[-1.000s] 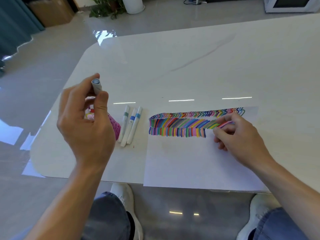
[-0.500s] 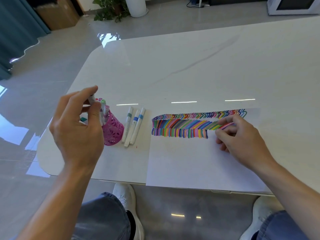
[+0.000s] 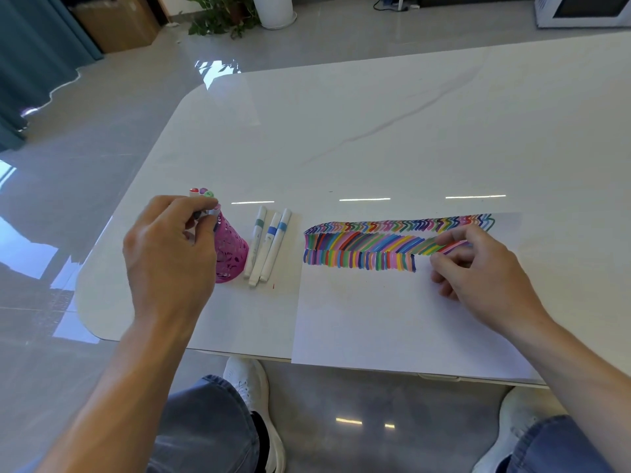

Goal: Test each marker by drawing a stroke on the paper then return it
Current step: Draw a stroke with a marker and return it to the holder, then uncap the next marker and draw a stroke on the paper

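Paper [image 3: 375, 319]: white sheet flat on the white table [image 3: 375, 131], its near edge at the table's near rim. This is the landmark for the rest.

Strokes [image 3: 368, 244]: many colours in a band along the paper's far edge. There is a zigzag row on top, a slanted row under it and a short upright row below. The upright row stops about mid-width; the lower part of the paper is unmarked.

Right hand [image 3: 488, 278]: on the paper's far right part, at the right end of the strokes. The fingers are curled, with fingertips and heel down on the sheet. I cannot tell whether anything is pinched between thumb and forefinger.

Cup [image 3: 232, 257]: pink mesh, upright, well left of the paper. Red, purple and green caps [image 3: 201, 192] stick up out of it.

Left hand [image 3: 170, 257]: left of the paper, at the cup's mouth and covering the cup's left side. Thumb and fingers are curled, pinching a marker [image 3: 214, 213] by its upper end. That marker stands in the mouth of the cup, beside the capped ones; how deep it sits is hidden by the fingers.

Loose markers [image 3: 269, 247]: three white barrels with blue-green bands, lying side by side and touching. They are between the cup and the paper's left edge, close to the cup.

Shoe [image 3: 249, 384]: white, on the floor below the paper's near left corner.
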